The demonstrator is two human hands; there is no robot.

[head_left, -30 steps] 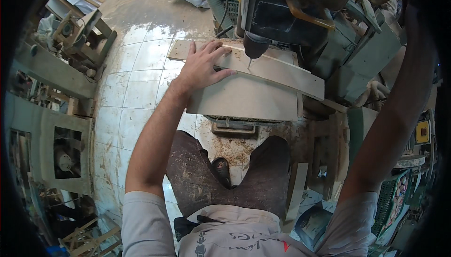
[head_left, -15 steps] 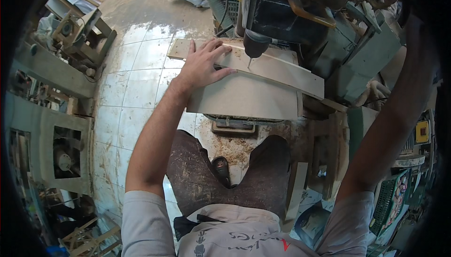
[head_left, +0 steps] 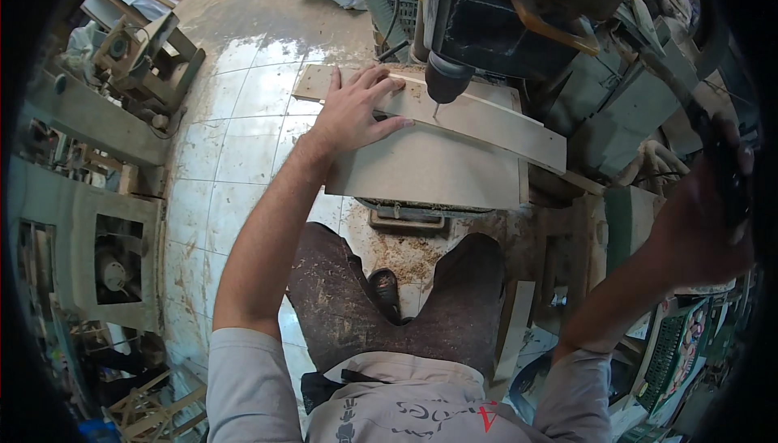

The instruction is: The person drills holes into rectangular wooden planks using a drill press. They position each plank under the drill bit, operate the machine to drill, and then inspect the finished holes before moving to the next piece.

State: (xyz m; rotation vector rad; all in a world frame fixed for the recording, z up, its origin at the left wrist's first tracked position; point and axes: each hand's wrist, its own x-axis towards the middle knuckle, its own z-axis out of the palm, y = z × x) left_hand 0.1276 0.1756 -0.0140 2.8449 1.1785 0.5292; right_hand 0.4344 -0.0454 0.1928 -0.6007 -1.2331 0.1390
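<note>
My left hand (head_left: 356, 115) grips a narrow wooden board (head_left: 478, 127), fingers spread over its far side and thumb along its near edge. The board lies slantwise on a wider flat panel (head_left: 429, 169). Above it hangs the dark chuck (head_left: 448, 78) of a drill press; the thin drill bit (head_left: 437, 111) points down at the board, and I cannot tell whether its tip touches. Out at the right, my right hand (head_left: 713, 240) is closed around a black lever handle (head_left: 724, 171), partly in shadow.
The drill press's dark housing (head_left: 510, 29) overhangs the board. A grey hose (head_left: 377, 5) runs behind it. Sawdust (head_left: 409, 258) lies on the tiled floor below the panel. Old machines (head_left: 113, 256) stand at the left, and a green crate (head_left: 673, 362) at the lower right.
My right hand has come down and nearer with the lever, and that forearm is bent more. The left hand stays in place on the board.
</note>
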